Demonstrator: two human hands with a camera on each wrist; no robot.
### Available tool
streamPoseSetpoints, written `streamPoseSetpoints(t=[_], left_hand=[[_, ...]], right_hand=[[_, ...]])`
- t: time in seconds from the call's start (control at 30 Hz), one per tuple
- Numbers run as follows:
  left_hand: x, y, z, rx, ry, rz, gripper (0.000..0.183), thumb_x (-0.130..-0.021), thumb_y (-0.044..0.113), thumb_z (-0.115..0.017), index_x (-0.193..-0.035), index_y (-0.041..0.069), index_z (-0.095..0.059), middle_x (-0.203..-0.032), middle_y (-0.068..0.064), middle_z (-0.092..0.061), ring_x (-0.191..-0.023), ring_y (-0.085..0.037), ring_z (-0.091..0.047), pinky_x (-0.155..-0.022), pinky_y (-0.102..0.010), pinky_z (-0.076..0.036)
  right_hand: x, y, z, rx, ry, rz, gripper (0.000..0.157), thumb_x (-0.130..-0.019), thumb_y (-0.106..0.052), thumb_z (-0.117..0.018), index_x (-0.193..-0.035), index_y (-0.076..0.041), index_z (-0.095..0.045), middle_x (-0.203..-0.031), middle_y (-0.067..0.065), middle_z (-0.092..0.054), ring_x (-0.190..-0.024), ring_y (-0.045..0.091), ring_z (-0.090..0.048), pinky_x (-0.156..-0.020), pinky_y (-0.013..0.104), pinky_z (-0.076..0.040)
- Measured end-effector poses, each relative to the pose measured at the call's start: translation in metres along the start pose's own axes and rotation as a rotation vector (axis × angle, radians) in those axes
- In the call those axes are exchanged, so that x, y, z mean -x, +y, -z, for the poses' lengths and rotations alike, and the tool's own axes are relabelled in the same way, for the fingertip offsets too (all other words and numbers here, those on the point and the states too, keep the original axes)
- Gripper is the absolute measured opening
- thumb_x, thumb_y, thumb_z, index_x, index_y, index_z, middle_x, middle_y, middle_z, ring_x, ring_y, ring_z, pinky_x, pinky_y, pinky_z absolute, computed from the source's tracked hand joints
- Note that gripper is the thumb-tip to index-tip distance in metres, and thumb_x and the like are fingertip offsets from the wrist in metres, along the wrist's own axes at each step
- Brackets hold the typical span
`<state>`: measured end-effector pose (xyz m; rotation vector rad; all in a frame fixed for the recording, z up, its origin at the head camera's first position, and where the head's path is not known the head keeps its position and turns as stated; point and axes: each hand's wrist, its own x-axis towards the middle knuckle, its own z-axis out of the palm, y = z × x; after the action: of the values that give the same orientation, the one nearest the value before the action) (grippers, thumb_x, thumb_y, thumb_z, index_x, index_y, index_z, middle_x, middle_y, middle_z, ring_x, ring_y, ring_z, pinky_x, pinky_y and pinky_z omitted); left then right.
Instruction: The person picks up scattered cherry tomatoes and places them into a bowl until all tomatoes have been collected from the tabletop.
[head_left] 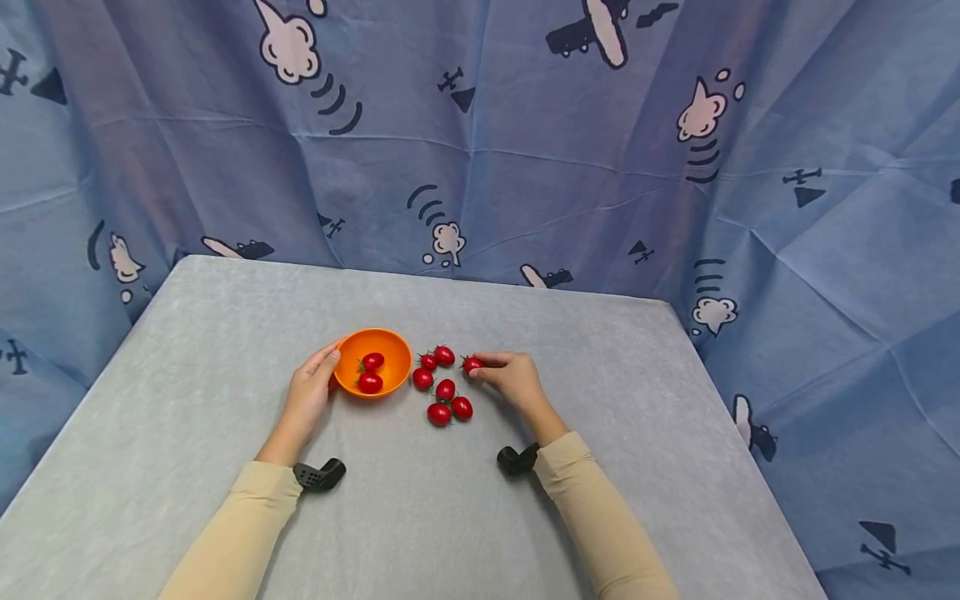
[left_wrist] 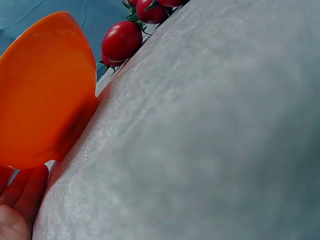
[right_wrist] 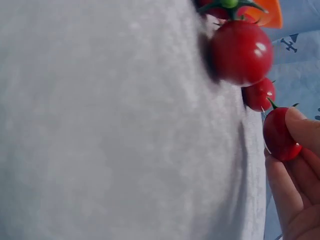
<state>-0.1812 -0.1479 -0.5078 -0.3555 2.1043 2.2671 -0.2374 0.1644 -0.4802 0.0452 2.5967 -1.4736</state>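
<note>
An orange bowl [head_left: 397, 364] stands on the table with two red cherry tomatoes [head_left: 371, 382] inside. My left hand [head_left: 308, 388] holds the bowl at its left side, thumb at the rim and fingers along the outer wall. Between thumb and fingers, my right hand [head_left: 516, 380] pinches a cherry tomato [right_wrist: 280, 134] with a green stem top. That tomato is just right of several loose cherry tomatoes [head_left: 439, 414], which lie between the bowl and the right hand. In the left wrist view, the orange bowl [left_wrist: 47, 95] hides part of the left fingers.
A pale grey cloth covers the table [head_left: 405, 517]. Behind it and along the sides hangs a blue curtain [head_left: 525, 208] printed with planes and clouds. Each wrist wears a black device [head_left: 321, 475], just beyond the beige sleeve.
</note>
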Motion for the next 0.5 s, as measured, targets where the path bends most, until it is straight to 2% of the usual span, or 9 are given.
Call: streamPoseSetpoints(t=[0.13,0.37,0.5], left_hand=[[0.000,0.000,0.000,0.006,0.004,-0.005,0.052,-0.107,0.032,-0.042,-0.151,0.005,-0.041,-0.158,-0.009,-0.040,-0.147,-0.019,-0.035,-0.122,-0.035,-0.031],[-0.001,-0.001,0.001,0.001,0.002,0.010,0.051,-0.107,0.032,-0.042,-0.151,0.006,-0.041,-0.159,-0.007,-0.040,-0.148,-0.016,-0.034,-0.123,-0.034,-0.030],[-0.002,-0.002,0.001,0.001,0.000,0.007,0.051,-0.107,0.032,-0.042,-0.151,0.006,-0.041,-0.158,-0.007,-0.040,-0.148,-0.016,-0.034,-0.123,-0.034,-0.030]], right_hand=[[0.001,-0.004,0.002,-0.002,0.012,0.004,0.032,-0.077,-0.019,-0.085,-0.107,-0.011,-0.079,-0.109,0.008,-0.077,-0.112,0.018,-0.064,-0.081,0.020,-0.048],[0.004,-0.012,0.001,0.000,0.024,0.016,0.032,-0.077,-0.022,-0.086,-0.107,-0.011,-0.079,-0.112,0.008,-0.076,-0.118,0.022,-0.064,-0.094,0.032,-0.052],[0.005,-0.017,0.000,-0.006,0.024,0.017,0.033,-0.078,-0.021,-0.085,-0.108,-0.011,-0.079,-0.114,0.008,-0.075,-0.120,0.023,-0.064,-0.096,0.037,-0.053]])
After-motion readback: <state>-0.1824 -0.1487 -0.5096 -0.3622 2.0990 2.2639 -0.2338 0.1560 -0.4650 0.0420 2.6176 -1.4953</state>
